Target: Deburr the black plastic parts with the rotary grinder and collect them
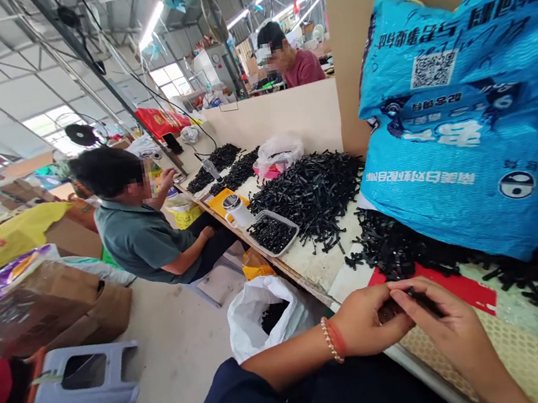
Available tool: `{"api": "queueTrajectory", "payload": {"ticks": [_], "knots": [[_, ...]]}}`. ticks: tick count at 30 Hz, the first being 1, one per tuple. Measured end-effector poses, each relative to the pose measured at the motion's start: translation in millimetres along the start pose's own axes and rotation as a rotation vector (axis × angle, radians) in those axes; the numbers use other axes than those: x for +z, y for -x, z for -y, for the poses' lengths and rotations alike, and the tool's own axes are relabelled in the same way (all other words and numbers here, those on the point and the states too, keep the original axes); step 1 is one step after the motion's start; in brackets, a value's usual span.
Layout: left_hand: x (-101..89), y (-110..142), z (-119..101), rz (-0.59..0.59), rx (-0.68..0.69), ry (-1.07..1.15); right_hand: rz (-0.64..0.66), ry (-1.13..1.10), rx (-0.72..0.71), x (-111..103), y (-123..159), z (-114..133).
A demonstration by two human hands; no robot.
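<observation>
My left hand (368,321), with a beaded bracelet at its wrist, is closed at the table's front edge. My right hand (449,323) meets it, fingers curled, the two thumbs and fingertips close together. Small dark parts (422,300) show in the fingers of my right hand; their exact kind is too small to make out. What my left fingers grip is mostly hidden. Just beyond the hands lie a red sheet (456,288) and a heap of slim black plastic pieces (391,244). Below my right hand is a cream perforated mat (519,353).
A big blue sack (445,128) stands on the black pieces at the right. Farther left are another black heap (308,195), a clear tray (274,233) and a white mug (237,211). A white bag (266,316) sits beside the table. A co-worker (141,227) sits at the left.
</observation>
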State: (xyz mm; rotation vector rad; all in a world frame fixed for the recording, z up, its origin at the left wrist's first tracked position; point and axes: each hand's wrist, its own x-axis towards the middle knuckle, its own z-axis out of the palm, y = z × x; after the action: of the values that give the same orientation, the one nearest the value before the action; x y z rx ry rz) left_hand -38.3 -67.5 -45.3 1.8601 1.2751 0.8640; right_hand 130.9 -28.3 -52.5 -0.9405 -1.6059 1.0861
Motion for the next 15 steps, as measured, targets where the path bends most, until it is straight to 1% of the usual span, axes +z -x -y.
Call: {"api": "queueTrajectory", "payload": {"ticks": [2, 4, 6, 8, 10, 11, 13, 15], "knots": [[3.5, -2.2, -3.9, -0.029, 0.072, 0.121, -0.033, -0.009, 0.058, -8.3, 4.0, -0.8], [6.4, -4.6, -6.8, -0.011, 0.090, 0.191, -0.060, -0.026, 0.118, -14.2, 8.5, -3.3], [9.0, -6.9, -6.6, 0.058, 0.039, 0.271, -0.098, -0.083, 0.186, -17.4, 12.9, -6.7], [10.1, -8.2, -2.8, 0.160, -0.045, 0.404, -0.149, -0.150, 0.240, -18.9, 16.8, -9.5], [7.8, -7.2, 3.9, 0.239, -0.116, 0.512, -0.254, -0.208, 0.271, -19.9, 19.4, -10.0], [4.8, -5.2, 7.9, 0.250, -0.134, 0.524, -0.316, -0.252, 0.284, -20.2, 20.1, -8.9], [-4.8, 3.4, 16.2, 0.227, -0.133, 0.445, -0.413, -0.373, 0.313, -19.8, 19.7, -4.2], [-16.6, 20.9, 24.9, 0.167, -0.141, 0.324, -0.443, -0.488, 0.319, -16.2, 16.8, 3.4]]}}
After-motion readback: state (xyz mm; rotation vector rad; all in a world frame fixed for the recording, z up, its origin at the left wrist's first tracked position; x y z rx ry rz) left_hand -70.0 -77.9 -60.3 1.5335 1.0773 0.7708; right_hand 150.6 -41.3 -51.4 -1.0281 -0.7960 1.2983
